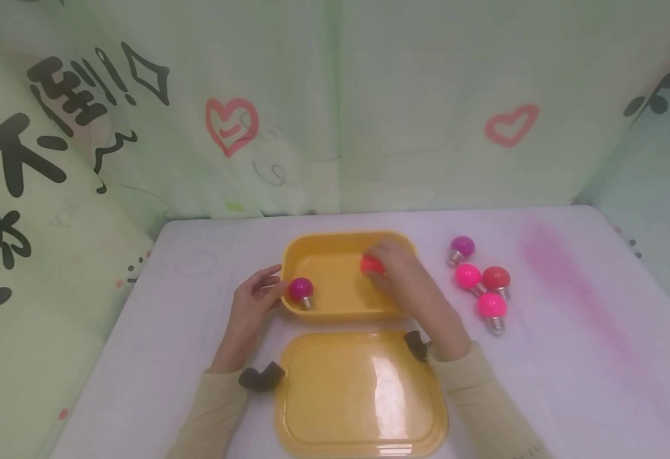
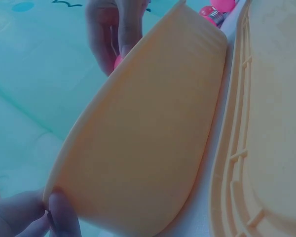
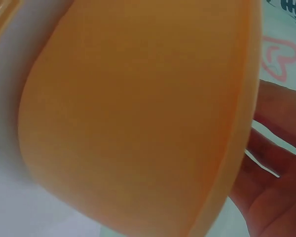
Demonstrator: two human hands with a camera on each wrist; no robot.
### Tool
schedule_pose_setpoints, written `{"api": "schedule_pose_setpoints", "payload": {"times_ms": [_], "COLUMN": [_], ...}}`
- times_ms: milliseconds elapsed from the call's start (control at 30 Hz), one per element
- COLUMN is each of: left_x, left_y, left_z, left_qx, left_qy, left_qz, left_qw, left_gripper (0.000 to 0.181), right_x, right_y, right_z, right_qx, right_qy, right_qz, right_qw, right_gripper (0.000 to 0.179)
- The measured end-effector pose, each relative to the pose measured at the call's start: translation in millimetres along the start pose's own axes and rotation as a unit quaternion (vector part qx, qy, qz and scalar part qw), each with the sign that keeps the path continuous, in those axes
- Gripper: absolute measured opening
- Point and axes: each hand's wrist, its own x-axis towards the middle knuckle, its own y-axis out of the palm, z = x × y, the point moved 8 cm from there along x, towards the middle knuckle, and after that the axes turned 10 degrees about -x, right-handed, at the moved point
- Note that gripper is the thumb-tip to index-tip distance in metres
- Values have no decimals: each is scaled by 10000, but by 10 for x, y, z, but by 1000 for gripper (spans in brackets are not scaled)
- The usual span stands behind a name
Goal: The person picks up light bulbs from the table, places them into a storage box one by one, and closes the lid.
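Note:
A yellow plastic box point(image 1: 340, 310) stands on the table. At its left end my left hand point(image 1: 252, 305) pinches the rim; the left wrist view shows the thumb on one side of the box wall point(image 2: 148, 123) and fingers on the other. My right hand point(image 1: 408, 285) reaches over the right part of the box and holds a red light bulb point(image 1: 371, 265) by its round head. The bulb's base is hidden. Inside the box, at the left, lies a purple light bulb point(image 1: 301, 289) with its metal screw base toward me. In the right wrist view, the box wall hides part of the right hand point(image 3: 276, 163).
A flat yellow lid point(image 1: 335, 395) lies in front of the box, under the wrists. To the right are a purple bulb point(image 1: 462, 246), two pink bulbs, one point(image 1: 492, 305) nearer me, and a red bulb point(image 1: 496, 277). A patterned curtain point(image 1: 415, 127) hangs behind the table.

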Motion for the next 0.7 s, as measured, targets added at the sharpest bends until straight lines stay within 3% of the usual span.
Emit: {"api": "schedule_pose_setpoints", "payload": {"times_ms": [333,700], "left_x": [-5,-18], "left_y": [-5,4], "left_z": [-5,-18], "left_qx": [7,65], "left_qy": [-47,-21], "left_qz": [8,33], "left_qw": [10000,10000], "left_gripper": [46,47], "right_x": [79,68], "right_y": [92,241], "right_z": [156,284], "right_qx": [-161,120], "right_qy": [113,13], "right_qz": [252,319], "right_qw": [9995,9994], "right_gripper": [27,29]}}
